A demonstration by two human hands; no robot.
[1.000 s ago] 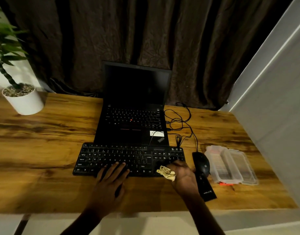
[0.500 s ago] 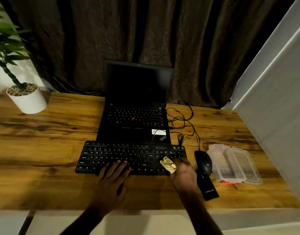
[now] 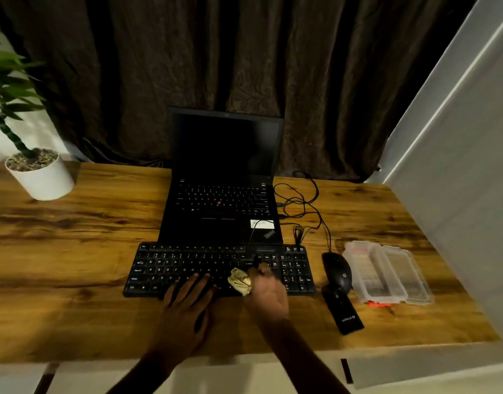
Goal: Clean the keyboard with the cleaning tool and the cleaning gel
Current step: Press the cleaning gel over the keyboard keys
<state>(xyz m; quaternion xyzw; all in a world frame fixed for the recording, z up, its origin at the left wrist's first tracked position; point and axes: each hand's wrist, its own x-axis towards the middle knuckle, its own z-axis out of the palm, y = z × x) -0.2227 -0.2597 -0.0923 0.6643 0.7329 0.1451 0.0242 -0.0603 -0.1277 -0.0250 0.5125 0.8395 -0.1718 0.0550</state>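
Note:
A black external keyboard (image 3: 187, 263) lies on the wooden desk in front of an open laptop. My left hand (image 3: 187, 300) rests flat on the keyboard's lower middle keys, fingers straight. My right hand (image 3: 265, 294) pinches a pale yellow lump of cleaning gel (image 3: 239, 280) and holds it against the keys just left of the arrow cluster. A black slim cleaning tool (image 3: 343, 312) lies on the desk in front of the mouse.
Laptop (image 3: 224, 177) stands behind the keyboard. A black mouse (image 3: 337, 270) and tangled cables (image 3: 298, 206) sit to the right, then a clear plastic case (image 3: 386, 273). A white plant pot (image 3: 40, 174) is at far left. A white wall panel borders the right.
My right hand has carried the gel leftward and slightly forward over the keys, from the right block toward the middle. My left hand stays on the keyboard.

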